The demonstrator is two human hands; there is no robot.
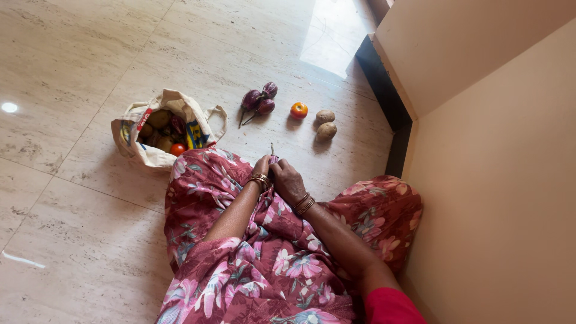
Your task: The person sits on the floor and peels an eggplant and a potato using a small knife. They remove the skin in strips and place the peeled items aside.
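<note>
Both hands, left and right, fingers closed around small brinjal; loose grip risks it rolling across floor.

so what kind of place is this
Most likely a room in a home. A person sits on a polished tile floor beside a plain wall, with a cloth bag of vegetables and loose eggplants, a tomato and potatoes laid out.

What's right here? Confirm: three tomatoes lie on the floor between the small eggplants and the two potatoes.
Wrong count. The head view shows one tomato on the floor, between the small eggplants and the two potatoes.
</note>
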